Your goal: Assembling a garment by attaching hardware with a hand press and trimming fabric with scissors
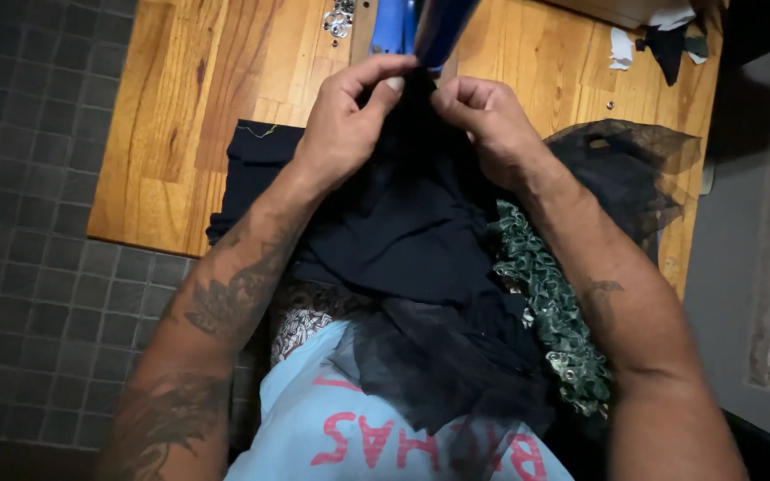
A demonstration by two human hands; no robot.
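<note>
Both hands pinch the black cloth (pixel 421 223) at its far edge, over the wooden bench (pixel 171 116). The left hand (pixel 349 120) and right hand (pixel 483 125) should keep their grip tight, close together, and pull gently.

Left hand (pixel 345 120) and right hand (pixel 483 125) pinch black fabric (pixel 412 223) — over a wooden table (pixel 171 116).

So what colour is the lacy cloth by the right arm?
Green lace cloth, patterned; the head view shows it.
</note>
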